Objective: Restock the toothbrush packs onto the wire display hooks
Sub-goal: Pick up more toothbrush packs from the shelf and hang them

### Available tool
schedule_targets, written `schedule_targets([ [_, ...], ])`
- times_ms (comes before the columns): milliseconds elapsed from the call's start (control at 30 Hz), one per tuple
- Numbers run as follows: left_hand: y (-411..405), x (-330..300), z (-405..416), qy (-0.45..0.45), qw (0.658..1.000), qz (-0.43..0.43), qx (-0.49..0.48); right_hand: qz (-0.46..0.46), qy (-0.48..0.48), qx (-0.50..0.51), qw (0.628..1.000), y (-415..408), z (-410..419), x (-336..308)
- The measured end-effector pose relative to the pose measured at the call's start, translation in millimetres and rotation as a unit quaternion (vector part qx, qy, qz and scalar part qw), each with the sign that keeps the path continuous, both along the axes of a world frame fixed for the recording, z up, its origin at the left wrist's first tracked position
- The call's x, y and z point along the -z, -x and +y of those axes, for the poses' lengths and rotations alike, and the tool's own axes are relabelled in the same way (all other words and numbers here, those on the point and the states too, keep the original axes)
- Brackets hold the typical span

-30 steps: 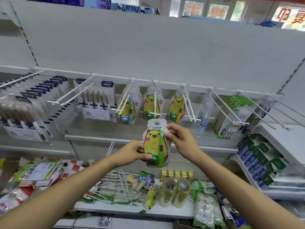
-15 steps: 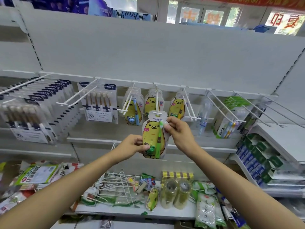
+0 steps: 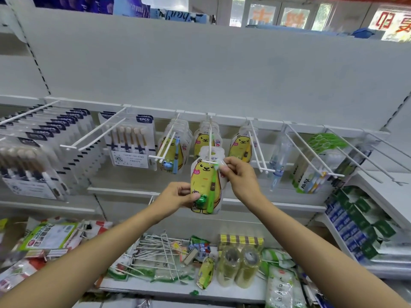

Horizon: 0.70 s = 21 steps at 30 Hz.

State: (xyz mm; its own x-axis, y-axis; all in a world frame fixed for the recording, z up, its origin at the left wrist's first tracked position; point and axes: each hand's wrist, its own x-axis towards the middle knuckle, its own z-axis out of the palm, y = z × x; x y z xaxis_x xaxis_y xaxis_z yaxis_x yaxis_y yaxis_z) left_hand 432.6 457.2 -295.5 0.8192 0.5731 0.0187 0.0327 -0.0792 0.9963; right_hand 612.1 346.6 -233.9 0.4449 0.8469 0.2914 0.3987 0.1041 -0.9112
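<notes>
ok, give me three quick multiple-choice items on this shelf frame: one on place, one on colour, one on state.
1. Where is the yellow bear toothbrush pack being held?
A. at the tip of the middle white wire hook
B. on the bottom shelf
C. beside the blue boxes

2. Colour of the toothbrush in the held pack?
A. blue
B. green
C. red

3. What holds the pack?
A. left hand only
B. nothing
C. left hand and right hand

Answers: 1 A, the pack's top overlaps the hook's end; 2 B, green handle shows; 3 C, left pinches the lower edge, right the top.
</notes>
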Motion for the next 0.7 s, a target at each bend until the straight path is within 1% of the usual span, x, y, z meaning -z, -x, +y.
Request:
schedule_targets([
  [100, -9, 4, 7, 0.025, 0.999, 0.006, -0.031, 0.001, 0.026, 0.034, 0.999, -11, 22, 4],
  [167, -15, 8, 10, 0.037, 0.998, 0.001, -0.049, -0.002, 0.027, 0.042, 0.999, -16, 36, 6],
  [267, -25, 18, 20, 0.04, 0.994, -0.007, -0.099, -0.007, 0.02, 0.046, 0.999, -21, 53, 6],
  [433, -48, 25, 45, 0.074, 0.981, -0.006, -0.178, -0.019, 0.035, 0.068, 0.997, -37, 86, 12],
  [600, -71, 28, 54, 0.061, 0.98, 0.011, -0.187, -0.023, 0.051, 0.056, 0.997, -55, 108, 10],
  [700, -80, 30, 59, 0.071, 0.98, 0.007, -0.185, -0.031, 0.047, 0.047, 0.997, -62, 113, 9],
])
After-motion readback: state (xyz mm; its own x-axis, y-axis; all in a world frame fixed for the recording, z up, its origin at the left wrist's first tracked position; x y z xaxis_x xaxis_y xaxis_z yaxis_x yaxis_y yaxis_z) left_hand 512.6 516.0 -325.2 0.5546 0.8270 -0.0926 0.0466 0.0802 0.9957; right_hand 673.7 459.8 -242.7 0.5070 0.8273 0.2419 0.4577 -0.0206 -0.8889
